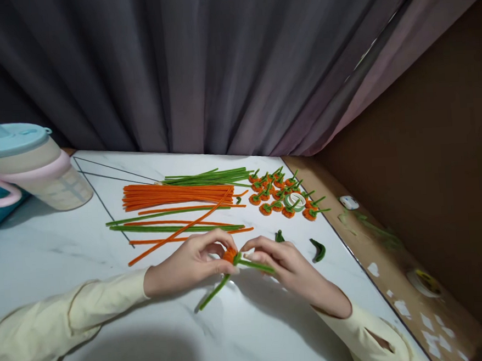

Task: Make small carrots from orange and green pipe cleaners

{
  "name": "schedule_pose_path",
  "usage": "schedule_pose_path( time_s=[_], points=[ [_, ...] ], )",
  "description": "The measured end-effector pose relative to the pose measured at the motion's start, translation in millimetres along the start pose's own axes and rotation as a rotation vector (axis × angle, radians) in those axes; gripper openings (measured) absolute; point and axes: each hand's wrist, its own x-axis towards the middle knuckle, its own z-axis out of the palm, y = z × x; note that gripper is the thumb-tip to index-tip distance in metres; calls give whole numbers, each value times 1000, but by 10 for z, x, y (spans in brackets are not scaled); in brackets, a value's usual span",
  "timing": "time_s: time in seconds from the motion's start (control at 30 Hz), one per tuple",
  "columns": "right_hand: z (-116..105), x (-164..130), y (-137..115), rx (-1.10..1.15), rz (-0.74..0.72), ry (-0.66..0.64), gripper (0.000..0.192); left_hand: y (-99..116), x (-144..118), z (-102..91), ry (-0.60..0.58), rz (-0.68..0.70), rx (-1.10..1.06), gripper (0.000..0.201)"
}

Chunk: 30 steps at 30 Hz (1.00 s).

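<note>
On a white marble counter (pixel 43 255), one lidded jug (pixel 29 168) stands far left beside a bundle of orange stems (pixel 176 195) and green stems (pixel 208 177), too many to count. About a dozen finished orange flowers (pixel 281 194) cluster behind. The left hand (pixel 189 261) pinches one orange coil (pixel 230 254); the right hand (pixel 283 263) grasps its green stem (pixel 253 265).

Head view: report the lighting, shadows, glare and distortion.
Head view: dim, even light; soft shadows under the left hand and right hand on the marble table; no hard glare; wide-angle bending at the table edges and curtain; the pitcher is slightly soft.
</note>
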Motion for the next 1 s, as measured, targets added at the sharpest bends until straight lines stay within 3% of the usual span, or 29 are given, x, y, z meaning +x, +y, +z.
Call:
schedule_pose_path(
  time_s=[0.17,0.33,0.43,0.57,0.67,1.0],
  points=[
    [-18,-54,329,-206,150,114,25,-117,64,-57,-30,-290,-435,24],
    [165,-102,627,-525,145,110,20,-180,111,-86,-37,-416,-678,19],
    [200,-86,588,-626,28,184,16,-180,120,-71,-78,-440,-718,21],
    [220,-46,392,-517,-288,307,17,-221,113,-47,-136,-491,-748,23],
    [298,-34,270,-497,-423,337,19,-268,108,-35,-162,-519,-799,22],
    [470,-57,318,-545,-542,350,23,-346,110,28,-200,-624,-802,28]
  ],
)
